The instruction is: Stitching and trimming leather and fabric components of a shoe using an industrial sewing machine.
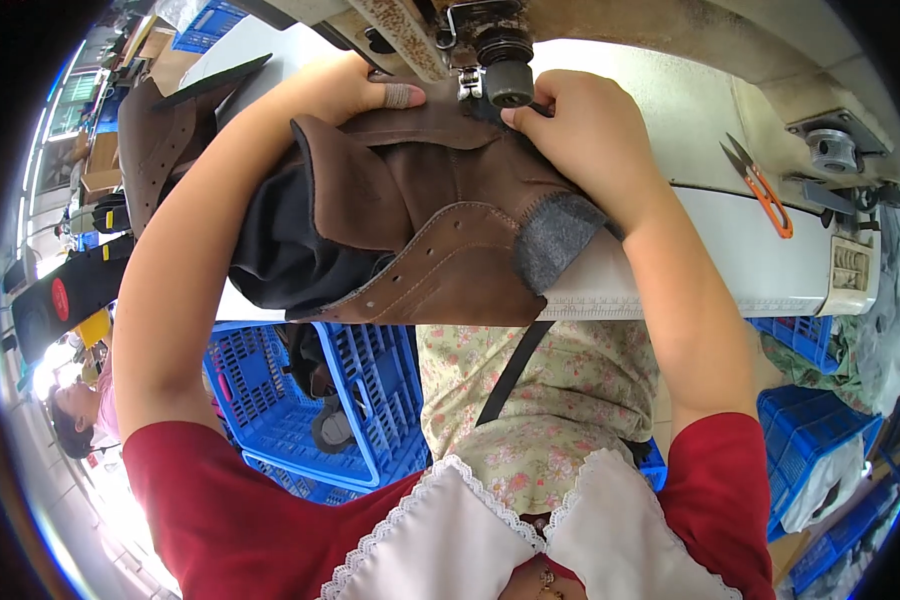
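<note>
Brown leather shoe uppers (440, 260) lie bunched on the sewing machine bed, with rows of eyelet holes, pale stitching, black lining and a grey felt patch (560, 240). Their far edge runs under the presser foot (472, 85). Left of the foot, my left hand (365, 90) grips the leather, its wrapped thumb lying on top; the other fingers are mostly hidden by the machine. Just right of the foot, my right hand (590, 120) is closed, thumb and curled fingers pinching the leather's edge beside the round dark machine part (510, 82).
Orange-handled thread snips (760, 190) lie on the bed at right. The machine arm (690, 40) spans the far side. Below the bed's left edge stands a blue crate (370, 400) holding dark pieces; another blue crate (810, 440) is at lower right. A person (80, 410) is far left.
</note>
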{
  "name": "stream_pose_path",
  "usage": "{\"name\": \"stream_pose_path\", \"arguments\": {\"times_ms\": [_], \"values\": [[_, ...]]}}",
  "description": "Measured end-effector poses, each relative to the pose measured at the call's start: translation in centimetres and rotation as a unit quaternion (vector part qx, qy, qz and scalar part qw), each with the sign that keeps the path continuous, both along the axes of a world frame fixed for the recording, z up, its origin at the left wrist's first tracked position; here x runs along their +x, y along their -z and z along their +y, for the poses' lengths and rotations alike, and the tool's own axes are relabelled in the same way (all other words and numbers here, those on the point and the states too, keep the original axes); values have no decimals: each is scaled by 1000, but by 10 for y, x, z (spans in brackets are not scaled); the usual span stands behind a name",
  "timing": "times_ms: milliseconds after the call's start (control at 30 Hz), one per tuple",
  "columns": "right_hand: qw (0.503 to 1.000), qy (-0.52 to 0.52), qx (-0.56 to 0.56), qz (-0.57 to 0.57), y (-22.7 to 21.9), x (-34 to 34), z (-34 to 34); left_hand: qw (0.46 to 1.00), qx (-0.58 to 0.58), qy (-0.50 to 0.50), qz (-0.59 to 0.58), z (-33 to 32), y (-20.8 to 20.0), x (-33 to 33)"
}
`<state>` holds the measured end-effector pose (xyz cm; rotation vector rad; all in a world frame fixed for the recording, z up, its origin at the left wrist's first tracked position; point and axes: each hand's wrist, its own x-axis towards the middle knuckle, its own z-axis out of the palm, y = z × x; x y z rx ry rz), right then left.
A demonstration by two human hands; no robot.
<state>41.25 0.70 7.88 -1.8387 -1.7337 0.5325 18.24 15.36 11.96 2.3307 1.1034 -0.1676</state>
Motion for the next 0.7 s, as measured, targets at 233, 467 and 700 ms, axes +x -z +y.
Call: {"name": "stream_pose_path", "arguments": {"times_ms": [233, 467, 700], "values": [[1000, 5, 13, 6, 3, -3, 0, 998, 38, 38, 37, 0, -1, 2], [999, 16, -6, -47, 3, -7, 2, 976, 160, 110, 95, 0, -13, 15], [998, 10, -23, -50, 2, -4, 5, 980, 110, 97, 136, 2, -16, 18]]}}
